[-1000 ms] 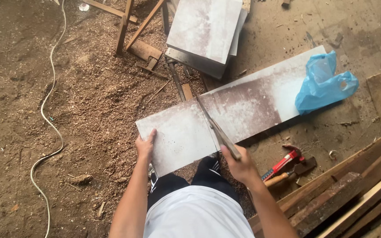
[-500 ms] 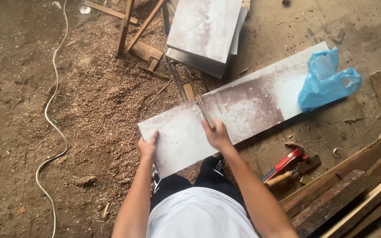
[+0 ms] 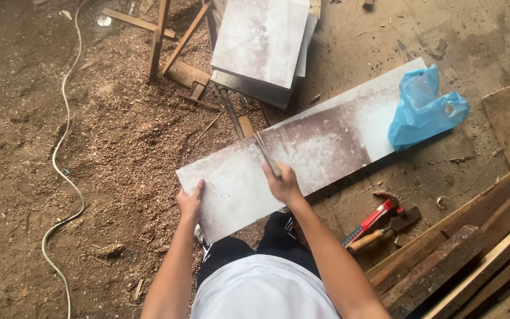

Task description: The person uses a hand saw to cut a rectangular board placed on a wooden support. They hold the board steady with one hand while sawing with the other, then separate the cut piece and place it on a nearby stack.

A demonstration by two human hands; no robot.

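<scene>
A long pale board (image 3: 337, 136) lies slantwise on the dirt floor in front of me. My left hand (image 3: 190, 201) presses flat on its near left end, fingers over the edge. My right hand (image 3: 283, 184) is closed on the handle of a hand saw (image 3: 265, 152), whose thin blade runs across the board towards its far edge. A blue plastic bag (image 3: 423, 109) sits on the board's far right end. My legs, in dark trousers, are right below the board.
Grey panels (image 3: 261, 41) are stacked on a wooden frame beyond the board. Sawdust (image 3: 119, 136) covers the floor at left, crossed by a white cable (image 3: 66, 147). A red-handled tool (image 3: 373, 220) and a wooden-handled one lie at right, beside stacked timber (image 3: 461, 254).
My right hand has moved forward from the board's near edge towards its middle, pushing the saw along the cut. My left hand stays on the board's end.
</scene>
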